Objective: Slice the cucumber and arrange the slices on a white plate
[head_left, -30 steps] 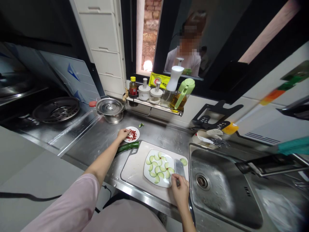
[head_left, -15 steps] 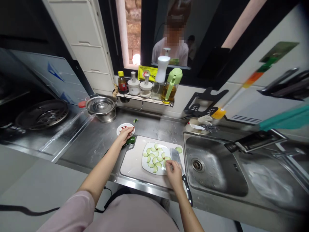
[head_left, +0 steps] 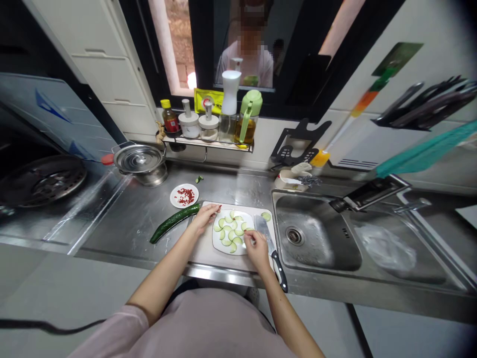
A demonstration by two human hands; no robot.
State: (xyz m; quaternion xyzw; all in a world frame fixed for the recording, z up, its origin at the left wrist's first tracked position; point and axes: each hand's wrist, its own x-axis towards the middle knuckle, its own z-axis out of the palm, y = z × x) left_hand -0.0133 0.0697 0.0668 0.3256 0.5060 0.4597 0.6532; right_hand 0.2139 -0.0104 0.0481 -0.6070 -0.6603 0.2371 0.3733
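On the light cutting board (head_left: 199,254) lies a white square plate (head_left: 216,243) with cucumber slices (head_left: 227,242) laid out in curved shapes. My left hand (head_left: 205,218) is over the plate's far left corner, thumb and finger pinched on a small red piece (head_left: 219,206). At the plate's right edge my right hand (head_left: 257,247) is closed in a pinch; what its fingertips hold is too small to make out. Right of it lies a kitchen knife (head_left: 278,271). A small white dish (head_left: 173,197) of red bits and a long cucumber (head_left: 169,223) are to the left.
A steel sink (head_left: 320,248) with a faucet (head_left: 372,195) is at the right. Behind stand a condiment rack (head_left: 223,143), a lidded steel pot (head_left: 143,164) and a small caddy (head_left: 288,179). Cucumber scraps (head_left: 199,179) lie on the counter; a stove burner (head_left: 48,176) is far left.
My left hand has moved from the dish of red bits to the plate's far left corner, carrying a red piece. My right hand stays pinched at the plate's right edge. The camera view has shifted.
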